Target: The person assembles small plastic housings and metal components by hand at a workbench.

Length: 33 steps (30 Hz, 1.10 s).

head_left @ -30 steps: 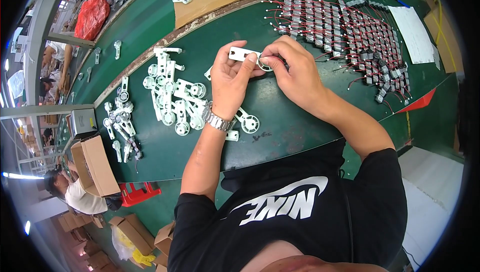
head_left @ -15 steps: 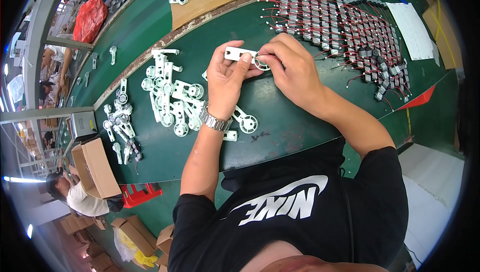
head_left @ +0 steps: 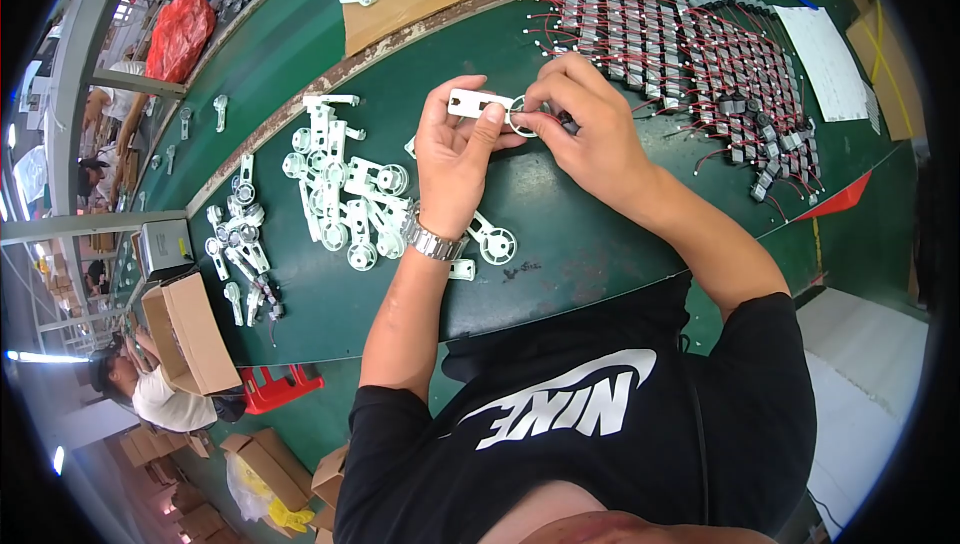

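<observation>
Just above the middle of the table, my left hand [head_left: 452, 149] holds a white plastic fan housing [head_left: 476, 105], a flat slotted handle with a round ring at its right end. The thumb lies across the handle and the fingers are behind it. At the ring, my right hand [head_left: 585, 129] has thumb and forefinger pinched together. A small dark part [head_left: 568, 123] shows under its curled fingers; its kind is mostly hidden. Left of my left hand lies a pile of similar pale housings [head_left: 335, 179]. To the right are rows of small grey motors [head_left: 625, 39] with red wires.
Assembled pieces with dark centres [head_left: 240, 229] lie at the table's left. More sit on a cardboard sheet [head_left: 400, 9] beyond the worn wooden edge. White paper [head_left: 820, 64] lies far right. An open carton [head_left: 195, 334] stands at the left end; co-workers sit beyond.
My right hand has shifted slightly and turned at the ring, and its fingers are bent higher. The left hand keeps its hold. Pieces on the green strip at far left have slid slightly left.
</observation>
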Motion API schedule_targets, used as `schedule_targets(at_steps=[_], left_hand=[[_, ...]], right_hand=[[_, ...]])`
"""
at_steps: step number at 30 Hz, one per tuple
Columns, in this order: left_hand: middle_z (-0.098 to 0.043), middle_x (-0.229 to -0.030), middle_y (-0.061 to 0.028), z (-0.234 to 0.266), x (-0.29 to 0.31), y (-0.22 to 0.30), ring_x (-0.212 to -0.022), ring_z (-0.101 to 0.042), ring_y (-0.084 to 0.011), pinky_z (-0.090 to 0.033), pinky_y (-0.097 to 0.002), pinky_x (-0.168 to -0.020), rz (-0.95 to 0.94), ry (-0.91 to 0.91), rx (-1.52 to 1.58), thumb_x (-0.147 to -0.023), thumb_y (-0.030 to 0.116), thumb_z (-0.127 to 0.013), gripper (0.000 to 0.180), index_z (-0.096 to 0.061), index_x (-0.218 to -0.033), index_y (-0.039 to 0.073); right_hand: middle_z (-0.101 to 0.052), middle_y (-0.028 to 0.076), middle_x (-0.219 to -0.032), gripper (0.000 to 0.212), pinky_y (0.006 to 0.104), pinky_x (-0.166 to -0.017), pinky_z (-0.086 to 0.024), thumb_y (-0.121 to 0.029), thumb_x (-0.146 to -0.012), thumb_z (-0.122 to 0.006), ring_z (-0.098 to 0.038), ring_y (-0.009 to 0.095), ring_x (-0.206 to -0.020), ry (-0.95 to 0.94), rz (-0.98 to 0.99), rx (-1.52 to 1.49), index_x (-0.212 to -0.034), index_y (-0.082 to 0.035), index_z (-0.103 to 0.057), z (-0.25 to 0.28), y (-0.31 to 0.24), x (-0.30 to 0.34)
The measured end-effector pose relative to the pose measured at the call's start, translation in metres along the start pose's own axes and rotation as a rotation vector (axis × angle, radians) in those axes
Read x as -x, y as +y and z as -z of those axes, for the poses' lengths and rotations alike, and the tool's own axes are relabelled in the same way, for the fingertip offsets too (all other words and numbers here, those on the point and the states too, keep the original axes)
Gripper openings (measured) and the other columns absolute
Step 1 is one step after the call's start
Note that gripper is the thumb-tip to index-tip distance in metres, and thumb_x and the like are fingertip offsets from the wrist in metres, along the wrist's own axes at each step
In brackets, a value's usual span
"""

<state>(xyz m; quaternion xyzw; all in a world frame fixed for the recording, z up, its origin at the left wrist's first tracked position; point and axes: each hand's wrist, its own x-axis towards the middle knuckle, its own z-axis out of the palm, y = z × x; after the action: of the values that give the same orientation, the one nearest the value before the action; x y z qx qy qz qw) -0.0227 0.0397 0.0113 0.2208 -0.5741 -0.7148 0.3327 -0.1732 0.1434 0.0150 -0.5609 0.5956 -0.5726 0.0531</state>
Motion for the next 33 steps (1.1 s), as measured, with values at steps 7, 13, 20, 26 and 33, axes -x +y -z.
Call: schedule_targets(at_steps=[7,13,20,26,33], left_hand=[[-0.068,-0.11,-0.0112,0.006,-0.002,-0.001,-0.095,-0.072,-0.0195,-0.066,-0.0366,-0.083,-0.04,0.081,0.0,-0.103,0.012,-0.066,0.029,-0.053,-0.126,0.001],[-0.065,-0.11,-0.0094,0.008,-0.004,0.003,-0.097,-0.072,-0.0213,-0.067,-0.0388,-0.085,-0.064,0.119,0.009,-0.101,0.011,-0.069,0.027,-0.054,-0.122,0.001],[-0.066,-0.109,-0.0099,0.006,-0.003,0.005,-0.097,-0.07,-0.0185,-0.066,-0.0354,-0.082,-0.118,0.169,0.002,-0.101,0.005,-0.068,0.025,-0.053,-0.121,0.001],[-0.065,-0.107,-0.009,0.005,-0.004,0.0,-0.097,-0.069,-0.0167,-0.066,-0.035,-0.083,-0.148,0.126,-0.013,-0.1,0.002,-0.067,0.024,-0.052,-0.119,0.001],[-0.06,-0.108,-0.0057,0.007,-0.004,-0.003,-0.101,-0.065,-0.0154,-0.067,-0.0359,-0.085,-0.182,0.119,-0.09,-0.101,0.002,-0.066,0.02,-0.053,-0.116,0.002]], right_hand=[[-0.057,0.009,-0.121,0.045,0.0329,-0.076,-0.056,0.002,-0.08,-0.081,-0.065,0.023,-0.097,-0.186,-0.185,-0.121,-0.12,-0.006,-0.061,0.012,-0.005,-0.008],[-0.055,0.012,-0.131,0.056,0.0339,-0.081,-0.061,0.0,-0.084,-0.081,-0.066,0.023,-0.109,-0.22,-0.368,-0.271,-0.132,-0.006,-0.053,0.012,0.004,-0.003],[-0.069,0.013,-0.113,0.043,0.0313,-0.078,-0.06,-0.019,-0.098,-0.074,-0.069,0.018,-0.096,-0.45,-0.779,-0.674,-0.131,0.005,-0.059,0.02,0.0,-0.009],[-0.072,0.012,-0.104,0.033,0.0297,-0.075,-0.058,-0.024,-0.102,-0.07,-0.066,0.013,-0.087,-0.501,-0.903,-0.784,-0.122,0.002,-0.067,0.019,0.01,-0.01],[-0.072,0.009,-0.101,0.029,0.0297,-0.074,-0.056,-0.023,-0.1,-0.072,-0.062,0.011,-0.083,-0.436,-1.045,-0.899,-0.118,0.0,-0.07,0.022,0.007,-0.011]])
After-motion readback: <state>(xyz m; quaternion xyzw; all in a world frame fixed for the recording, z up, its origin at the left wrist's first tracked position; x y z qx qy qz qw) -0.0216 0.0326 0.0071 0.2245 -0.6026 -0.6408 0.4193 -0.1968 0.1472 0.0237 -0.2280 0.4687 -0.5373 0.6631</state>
